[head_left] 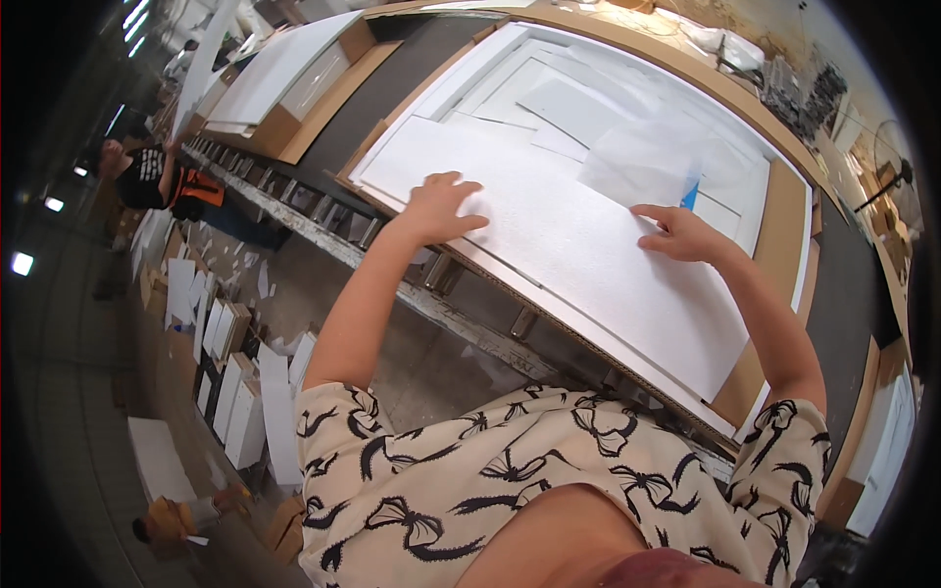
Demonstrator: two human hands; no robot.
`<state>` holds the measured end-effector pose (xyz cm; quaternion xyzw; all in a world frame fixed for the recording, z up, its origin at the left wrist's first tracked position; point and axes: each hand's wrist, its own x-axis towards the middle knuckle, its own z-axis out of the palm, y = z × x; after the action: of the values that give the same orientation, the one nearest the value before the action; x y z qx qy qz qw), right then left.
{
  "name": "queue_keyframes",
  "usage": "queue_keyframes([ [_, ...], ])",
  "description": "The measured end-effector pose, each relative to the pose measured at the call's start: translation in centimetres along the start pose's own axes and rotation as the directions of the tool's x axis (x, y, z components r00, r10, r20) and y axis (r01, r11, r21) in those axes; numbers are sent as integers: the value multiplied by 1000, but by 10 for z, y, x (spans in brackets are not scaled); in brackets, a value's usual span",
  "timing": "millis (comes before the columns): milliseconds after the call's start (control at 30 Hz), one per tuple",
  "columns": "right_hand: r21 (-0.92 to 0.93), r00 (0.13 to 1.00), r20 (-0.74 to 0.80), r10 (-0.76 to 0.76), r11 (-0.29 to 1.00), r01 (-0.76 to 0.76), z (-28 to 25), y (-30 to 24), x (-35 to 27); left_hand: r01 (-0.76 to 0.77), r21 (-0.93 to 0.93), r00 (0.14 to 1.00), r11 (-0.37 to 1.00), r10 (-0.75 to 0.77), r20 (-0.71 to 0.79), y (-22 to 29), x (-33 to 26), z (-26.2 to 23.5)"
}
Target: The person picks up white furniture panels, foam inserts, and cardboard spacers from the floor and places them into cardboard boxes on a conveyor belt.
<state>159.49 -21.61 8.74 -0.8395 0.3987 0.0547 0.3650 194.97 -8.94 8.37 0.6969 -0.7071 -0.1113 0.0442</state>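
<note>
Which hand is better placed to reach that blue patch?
Probably the right hand: it's at the edge of the white sheet, close to the blue patch. The left hand is farther away, across the sheet.

Short-sleeved cream top (544, 436) with scattered black ribbon bows (604, 431).

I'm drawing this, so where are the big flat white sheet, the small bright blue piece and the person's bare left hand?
Big flat white sheet (588, 257): head view, middle of its top.
Small bright blue piece (690, 194): head view, middle of its visible part.
Person's bare left hand (434, 212): head view, back of the hand.
</note>
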Motion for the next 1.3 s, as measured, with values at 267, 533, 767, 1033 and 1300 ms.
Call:
queue_keyframes([
  [267, -370, 898, -413, -154, 929, -10, 46, 4, -31, 228, 192, 916, 955, -277, 290, -36, 28, -4],
  [533, -312, 919, -370, -132, 950, 11, 82, 24, -51, 65, 152, 970, 986, -98, 225, -66, 46, 16],
  [767, -272, 909, -404, -99, 962, -16, 86, 13, -69, 59, 165, 959, 984, -102, 264, -35, 25, -1],
  [1033, -320, 897, -430, -105, 946, -42, 98, 2, -90, -20, -128, 971, 992, -10, -237, -74, 8, 16],
  [1300, -350, 830, -496, -254, 934, 76, 112, 25, -99, 5, -646, 591, 764, -523, -614, -16, -193, 106],
])
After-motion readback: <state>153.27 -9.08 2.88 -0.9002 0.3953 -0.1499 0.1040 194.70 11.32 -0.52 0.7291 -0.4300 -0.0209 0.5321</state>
